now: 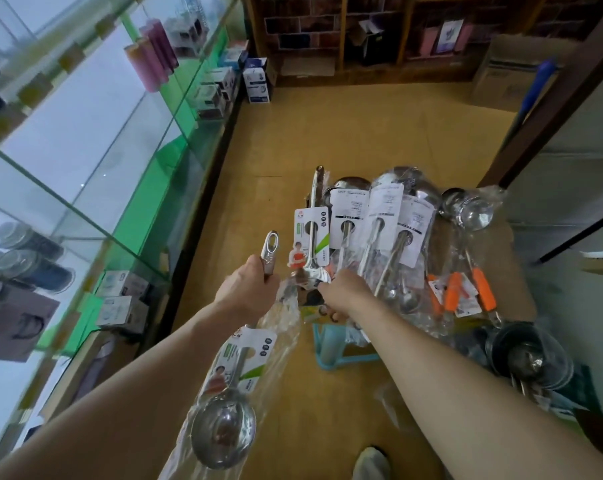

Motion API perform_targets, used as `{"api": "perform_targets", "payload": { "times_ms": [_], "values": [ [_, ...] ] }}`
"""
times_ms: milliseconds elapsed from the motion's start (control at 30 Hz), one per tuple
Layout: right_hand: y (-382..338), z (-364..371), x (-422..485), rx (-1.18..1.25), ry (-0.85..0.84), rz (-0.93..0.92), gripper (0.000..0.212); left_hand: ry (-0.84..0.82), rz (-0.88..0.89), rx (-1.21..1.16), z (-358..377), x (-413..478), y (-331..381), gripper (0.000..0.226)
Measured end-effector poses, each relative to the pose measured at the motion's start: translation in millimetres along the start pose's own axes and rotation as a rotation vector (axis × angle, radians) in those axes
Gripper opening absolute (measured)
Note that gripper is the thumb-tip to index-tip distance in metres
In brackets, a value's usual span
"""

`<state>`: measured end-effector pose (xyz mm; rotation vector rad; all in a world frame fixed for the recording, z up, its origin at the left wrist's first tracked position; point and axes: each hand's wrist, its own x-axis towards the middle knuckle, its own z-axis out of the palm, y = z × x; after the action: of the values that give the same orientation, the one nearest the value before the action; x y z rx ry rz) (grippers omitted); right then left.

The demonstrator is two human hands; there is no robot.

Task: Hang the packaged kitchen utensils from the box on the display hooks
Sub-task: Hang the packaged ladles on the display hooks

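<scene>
Your left hand [248, 285] is wrapped round the handle of a packaged ladle [224, 434]. Its long axis runs from the hanging loop, poking out of your fist toward 1 o'clock, down to the bowl hanging back toward you at 7 o'clock, wrap and card still on.

Your right hand [345, 289] is the one nearer the stock. It is down on the near edge of the pile of packaged utensils [379, 220] lying on the cardboard box [515, 258], with the fingers curled over the near end of the green-carded utensil [312, 237]. They are turned away from you, so I cannot tell whether they have closed on it.

That pack lies just at 12 o'clock from your right knuckles, lengthwise from 6 to 12, its slim end farthest from you. The other carded pieces lie alongside it, fanning toward 1 o'clock, and the orange-handled ones [456, 289] sit off at 3 o'clock.

My read: lift it along that axis, toward you, so the neighbours' wraps do not drag. No display hooks show here — expect to turn to find them.
</scene>
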<state>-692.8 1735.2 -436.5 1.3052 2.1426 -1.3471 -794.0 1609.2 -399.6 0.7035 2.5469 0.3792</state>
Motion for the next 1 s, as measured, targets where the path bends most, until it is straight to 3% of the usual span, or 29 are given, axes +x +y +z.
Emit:
{"api": "perform_targets", "payload": {
  "times_ms": [100, 267, 433, 600, 667, 733, 867, 1000],
  "values": [
    [-3, 3, 8, 0.06, 0.011, 0.043, 0.038, 0.009, -0.037, -0.005, 3, 1, -12, 0.022],
    [0, 11, 18, 0.14, -0.004, 0.085, 0.046, 0.003, -0.063, -0.021, 9, 2, -21, 0.022],
    [-4, 3, 12, 0.278, -0.002, 0.072, 0.029, -0.014, -0.054, -0.021, 13, 4, -20, 0.024],
    [-5, -10, -2, 0.395, -0.018, 0.045, 0.026, -0.001, -0.033, -0.065, 9, 5, -13, 0.027],
    [-4, -19, -8, 0.383, -0.046, 0.045, 0.011, 0.015, -0.04, -0.109, 0, 8, -8, 0.027],
    [0, -29, -18, 0.303, -0.073, 0.003, 0.01, 0.027, -0.062, -0.2, -12, 11, 0, 0.029],
    [15, -44, -40, 0.162, -0.06, -0.135, 0.028, 0.032, -0.178, -0.43, -42, 18, 17, 0.03],
    [18, -57, -60, 0.12, -0.019, -0.29, 0.034, 0.04, -0.203, -0.444, -67, 20, 28, 0.037]
  ]
}}
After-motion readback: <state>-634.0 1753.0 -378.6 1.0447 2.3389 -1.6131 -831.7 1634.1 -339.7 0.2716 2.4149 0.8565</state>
